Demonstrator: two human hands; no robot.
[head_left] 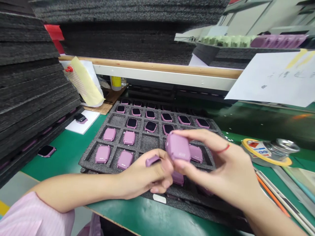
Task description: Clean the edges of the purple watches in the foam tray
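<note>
My right hand [221, 164] grips a purple smartwatch body [180, 147] by its edges, between thumb and fingers, above the black foam tray [150, 143]. Close beside it, my left hand [152, 173] has its fingers curled round a small purple piece [152, 160], partly hidden by the thumb. The tips of both hands nearly meet; whether they touch is unclear. In the tray's pockets lie several purple watch bodies [102, 153] with the back up, and farther off several with dark screens [150, 126] up. Part of the tray is covered by my hands.
At left rise stacked black foam trays [29, 65], with a loose watch [46, 151] beside them. Another watch [80, 118] lies on white paper. A glass jar [265, 152] and an orange stick [273, 196] are at right. A white shelf edge [159, 76] spans the back.
</note>
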